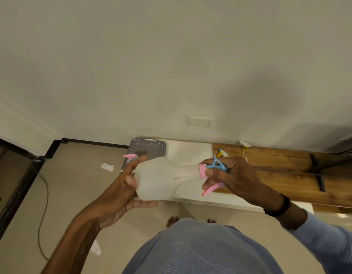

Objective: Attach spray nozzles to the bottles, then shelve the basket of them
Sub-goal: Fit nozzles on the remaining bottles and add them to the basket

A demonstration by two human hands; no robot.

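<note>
A bottle [157, 178] of milky, translucent plastic is held on its side above the near edge of the bench [191, 153]. Its round, bulbous body is turned to the left and its tapered neck to the right. Whether anything is inside cannot be told through the cloudy wall. The base is grasped by the left hand [127, 186], with the fingers spread over the top of the body and the thumb laid underneath.

A spray nozzle [202, 171] is seated at the neck. It is made up of a pink collar, a pale blue trigger and a pink spout angled downward. It is grasped by the right hand [230, 175], whose fingers are curled round the trigger and head.

A basket [149, 144] of grey plastic stands at the left end of the smooth white bench, against the wall. It is rectangular with rounded corners, perforated walls and a handle slot at its far end. A dark, blurred shape is seen inside it and cannot be identified. A second pink spray head [129, 155] shows at the basket's near left corner, partly hidden by the left fingers. Whether it is inside the basket cannot be told.

To the right of the white surface a brown, grained wooden board [280, 171] is seen. A yellow nozzle [220, 153] lies at its left end, just behind the right hand. A white scrap [107, 166] lies on the beige floor [72, 175].
</note>
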